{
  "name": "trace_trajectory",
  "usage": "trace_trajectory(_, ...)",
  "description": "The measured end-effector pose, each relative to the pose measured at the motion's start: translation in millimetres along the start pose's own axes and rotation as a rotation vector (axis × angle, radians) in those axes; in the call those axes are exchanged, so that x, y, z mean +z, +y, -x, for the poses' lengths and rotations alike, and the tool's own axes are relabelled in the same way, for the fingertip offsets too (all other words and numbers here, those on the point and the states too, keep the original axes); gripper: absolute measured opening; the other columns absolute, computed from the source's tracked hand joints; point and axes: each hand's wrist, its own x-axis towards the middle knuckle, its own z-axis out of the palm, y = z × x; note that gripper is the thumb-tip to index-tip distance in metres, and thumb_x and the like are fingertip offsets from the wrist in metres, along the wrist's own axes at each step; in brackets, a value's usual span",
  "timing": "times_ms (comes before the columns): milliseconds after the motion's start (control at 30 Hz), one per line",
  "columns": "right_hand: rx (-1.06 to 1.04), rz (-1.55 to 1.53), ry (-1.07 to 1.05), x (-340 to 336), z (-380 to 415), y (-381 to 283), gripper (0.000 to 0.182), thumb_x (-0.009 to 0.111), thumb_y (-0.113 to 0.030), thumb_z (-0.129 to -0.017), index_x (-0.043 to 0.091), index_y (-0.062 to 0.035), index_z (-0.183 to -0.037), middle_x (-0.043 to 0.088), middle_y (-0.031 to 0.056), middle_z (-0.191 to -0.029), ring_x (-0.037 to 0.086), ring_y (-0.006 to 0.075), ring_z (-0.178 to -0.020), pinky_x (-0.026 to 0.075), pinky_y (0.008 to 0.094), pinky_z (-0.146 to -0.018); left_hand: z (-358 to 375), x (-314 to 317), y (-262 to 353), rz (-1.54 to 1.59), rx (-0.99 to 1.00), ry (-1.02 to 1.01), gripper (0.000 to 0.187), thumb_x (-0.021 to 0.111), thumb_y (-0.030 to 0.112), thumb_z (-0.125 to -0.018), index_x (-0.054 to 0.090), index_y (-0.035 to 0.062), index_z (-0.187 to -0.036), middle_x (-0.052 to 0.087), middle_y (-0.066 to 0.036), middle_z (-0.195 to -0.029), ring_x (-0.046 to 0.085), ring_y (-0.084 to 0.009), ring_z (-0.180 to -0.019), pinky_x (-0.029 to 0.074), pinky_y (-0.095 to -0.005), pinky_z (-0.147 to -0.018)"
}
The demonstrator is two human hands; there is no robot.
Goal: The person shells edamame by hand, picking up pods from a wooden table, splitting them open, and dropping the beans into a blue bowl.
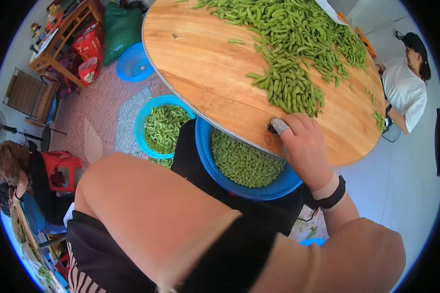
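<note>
You have a teal basin (pixel 138 122) of green pods at left, then bare wood along the tabletop's (pixel 195 63) left edge; a blue basin (pixel 203 151) of beans (pixel 244 163) sits partly beneath that edge. Beside it, below the piled pods (pixel 293 88), your right hand (pixel 303 141) curls, its grip unclear; your left hand (pixel 347 259), probably the blurred foreground shape, hides its fingers.

The counter (pixel 195 63) is lit pretty brightly, but the view's outer edges are badly bent and corners are swallowed by black.
</note>
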Motion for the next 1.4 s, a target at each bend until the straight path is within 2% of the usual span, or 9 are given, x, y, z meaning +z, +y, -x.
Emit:
trace_trajectory(300,0.122,0.041,-0.042,18.8,11.0,13.8,0.034,0.059,0.000,-0.069,0.057,-0.0001,-0.103,0.053,0.0160,-0.093,0.053,0.0328,-0.089,0.045,0.0399,-0.078,7.8,-3.8,0.3,0.182,0.020,0.035,0.020,0.058,0.022,-0.089,0.059,0.0025,-0.090,0.062,-0.015,-0.078,0.063,-0.0312,-0.072,0.050,-0.0335,-0.060)
trace_trajectory(367,0.104,0.035,0.003,18.9,17.1,17.5,0.015,0.055,-0.009,-0.076,0.054,-0.0005,-0.089,0.052,0.0157,-0.084,0.053,0.0315,-0.080,0.045,0.0398,-0.070,8.5,-5.0,-1.5,0.198,0.039,0.043,0.020,0.058,0.023,-0.091,0.060,0.0032,-0.089,0.062,-0.016,-0.079,0.063,-0.0318,-0.073,0.050,-0.0334,-0.060)
trace_trajectory(433,0.167,-0.019,-0.006,9.7,23.7,15.5,0.019,0.056,-0.007,-0.073,0.054,-0.0009,-0.091,0.052,0.0157,-0.084,0.054,0.0326,-0.080,0.046,0.0410,-0.069,11.2,17.4,-31.5,0.190,-0.028,0.072,0.017,0.063,0.019,-0.085,0.055,0.0033,-0.086,0.055,-0.017,-0.072,0.057,-0.0381,-0.070,0.045,-0.0392,-0.059)
trace_trajectory(533,0.314,-0.204,0.031,5.3,39.5,21.7,0.020,0.060,-0.008,-0.076,0.053,-0.0010,-0.094,0.057,0.0181,-0.085,0.058,0.0376,-0.082,0.048,0.0448,-0.067,21.0,46.2,-62.8,0.200,-0.126,-0.013,0.018,0.062,0.016,-0.083,0.051,0.0018,-0.079,0.051,-0.018,-0.068,0.053,-0.0379,-0.065,0.043,-0.0387,-0.058)
trace_trajectory(733,0.623,-0.214,0.220,4.5,42.2,93.3,0.024,0.065,-0.013,-0.079,0.054,0.0007,-0.096,0.063,0.0205,-0.075,0.061,0.0407,-0.073,0.049,0.0477,-0.065,25.9,77.3,-84.5,0.379,-0.211,0.018,0.014,0.061,0.012,-0.081,0.058,0.0034,-0.092,0.057,-0.018,-0.070,0.057,-0.0379,-0.065,0.045,-0.0407,-0.057)
trace_trajectory(967,0.789,-0.262,0.125,19.4,11.7,129.7,0.024,0.068,-0.014,-0.074,0.056,0.0001,-0.090,0.064,0.0199,-0.077,0.062,0.0396,-0.076,0.049,0.0453,-0.067,29.6,80.8,-82.8,0.351,-0.226,0.059,0.012,0.060,0.010,-0.080,0.056,0.0027,-0.088,0.057,-0.018,-0.070,0.057,-0.0383,-0.066,0.045,-0.0410,-0.058)
trace_trajectory(1167,0.913,-0.302,0.248,4.3,44.9,113.8,0.022,0.069,-0.015,-0.074,0.061,0.0006,-0.088,0.065,0.0169,-0.076,0.064,0.0313,-0.071,0.049,0.0381,-0.066,26.3,94.8,-91.8,0.334,-0.230,0.134,0.011,0.058,0.008,-0.078,0.054,0.0018,-0.085,0.057,-0.020,-0.070,0.056,-0.0416,-0.069,0.045,-0.0437,-0.059)
trace_trajectory(1233,0.968,-0.576,0.375,-5.2,58.9,105.5,0.023,0.071,-0.014,-0.077,0.063,0.0011,-0.092,0.066,0.0109,-0.077,0.062,0.0191,-0.070,0.049,0.0312,-0.067,16.1,90.7,-88.5,0.182,-0.222,0.125,0.011,0.060,0.009,-0.083,0.058,0.0010,-0.090,0.058,-0.018,-0.074,0.058,-0.0353,-0.068,0.046,-0.0363,-0.061)
trace_trajectory(1400,0.931,-0.842,0.337,-13.1,80.1,63.9,0.020,0.069,-0.008,-0.081,0.064,0.0025,-0.097,0.067,0.0058,-0.083,0.059,0.0104,-0.077,0.049,0.0266,-0.070,-9.1,101.7,-90.5,0.047,-0.164,0.315,0.010,0.060,0.006,-0.081,0.058,0.0015,-0.089,0.057,-0.018,-0.076,0.056,-0.0378,-0.072,0.046,-0.0393,-0.062)
